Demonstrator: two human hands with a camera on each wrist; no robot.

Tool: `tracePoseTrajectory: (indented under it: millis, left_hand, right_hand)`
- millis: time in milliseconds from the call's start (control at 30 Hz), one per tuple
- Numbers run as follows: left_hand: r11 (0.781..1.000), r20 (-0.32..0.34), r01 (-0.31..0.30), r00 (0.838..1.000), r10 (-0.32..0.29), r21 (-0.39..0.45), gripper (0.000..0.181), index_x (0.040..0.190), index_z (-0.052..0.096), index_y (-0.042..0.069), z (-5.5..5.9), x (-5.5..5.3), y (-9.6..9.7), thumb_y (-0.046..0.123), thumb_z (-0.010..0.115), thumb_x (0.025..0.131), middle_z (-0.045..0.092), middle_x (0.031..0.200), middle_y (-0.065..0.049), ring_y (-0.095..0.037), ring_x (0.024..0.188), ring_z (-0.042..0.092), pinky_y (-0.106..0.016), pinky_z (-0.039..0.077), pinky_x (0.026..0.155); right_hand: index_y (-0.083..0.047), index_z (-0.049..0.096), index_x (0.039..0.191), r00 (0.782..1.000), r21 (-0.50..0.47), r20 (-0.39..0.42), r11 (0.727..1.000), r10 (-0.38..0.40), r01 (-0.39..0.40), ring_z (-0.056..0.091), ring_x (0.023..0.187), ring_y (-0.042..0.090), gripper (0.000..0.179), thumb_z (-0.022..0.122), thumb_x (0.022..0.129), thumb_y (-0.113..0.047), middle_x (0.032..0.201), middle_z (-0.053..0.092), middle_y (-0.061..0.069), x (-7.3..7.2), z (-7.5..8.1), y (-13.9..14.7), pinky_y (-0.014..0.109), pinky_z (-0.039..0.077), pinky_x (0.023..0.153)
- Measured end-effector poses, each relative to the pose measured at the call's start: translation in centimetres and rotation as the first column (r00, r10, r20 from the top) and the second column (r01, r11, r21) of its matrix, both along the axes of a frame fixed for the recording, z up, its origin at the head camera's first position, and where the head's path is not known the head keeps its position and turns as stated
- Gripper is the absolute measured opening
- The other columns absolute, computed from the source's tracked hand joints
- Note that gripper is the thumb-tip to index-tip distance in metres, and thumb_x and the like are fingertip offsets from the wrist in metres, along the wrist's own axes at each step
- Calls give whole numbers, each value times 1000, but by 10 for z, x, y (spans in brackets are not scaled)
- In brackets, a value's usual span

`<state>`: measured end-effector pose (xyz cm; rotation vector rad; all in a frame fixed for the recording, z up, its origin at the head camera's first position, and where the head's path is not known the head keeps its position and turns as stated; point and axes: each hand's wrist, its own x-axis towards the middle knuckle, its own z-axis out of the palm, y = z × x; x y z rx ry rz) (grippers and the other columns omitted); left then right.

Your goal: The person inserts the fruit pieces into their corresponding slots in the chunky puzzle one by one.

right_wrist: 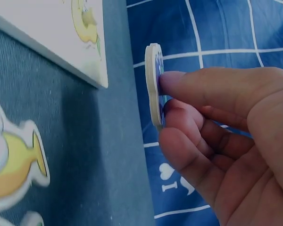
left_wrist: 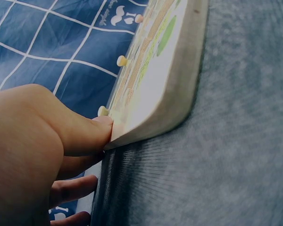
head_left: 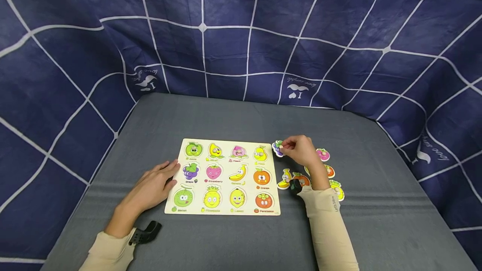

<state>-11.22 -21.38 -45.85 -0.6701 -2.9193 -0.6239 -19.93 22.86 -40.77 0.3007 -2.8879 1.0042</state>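
The cream fruit puzzle board (head_left: pixel 226 184) lies flat, printed with rows of smiling fruits. At its left edge rests my left hand (head_left: pixel 153 182), fingers fairly straight; the left wrist view shows the thumb (left_wrist: pixel 92 132) touching the board's corner (left_wrist: pixel 146 117). Just beyond the board's upper right corner, my right hand (head_left: pixel 301 150) pinches a purple grape puzzle piece (head_left: pixel 278 148). In the right wrist view the grape piece (right_wrist: pixel 154 84) is seen edge-on, off the table, between thumb and fingers. A banana piece (head_left: pixel 284 179) and an orange-coloured piece (head_left: pixel 302 179) lie below that hand.
More loose pieces lie right of my right forearm, among them a pink one (head_left: pixel 323 154), a red one (head_left: pixel 329 171) and a yellow one (head_left: pixel 337 190). Small knobs (left_wrist: pixel 121 60) stand up from the board. A blue checked cloth (head_left: pixel 226 49) surrounds the grey table (head_left: pixel 211 241).
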Motion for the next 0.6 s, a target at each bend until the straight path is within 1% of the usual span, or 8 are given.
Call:
tracePoseTrajectory:
  millis: [267,600]
  left_hand:
    - [1000,14,-2,1000,2,-3,48,135,56,-7,1,0,1,6,68,90,51,142,-24,-49,127,47,-66,40,93]
    - [1000,9,-2,1000,2,1,48,135,56,-7,0,0,1,5,68,90,51,142,-23,-48,127,47,-66,39,93]
  right_hand:
    - [1,73,82,1000,-27,-7,999,29,-29,60,63,12,9,79,80,-5,70,67,3,0,2,-16,24,49,59]
    - [-1,73,80,998,-19,-2,998,59,-59,58,62,12,7,79,80,-6,69,65,1,-2,1,-36,25,48,59]
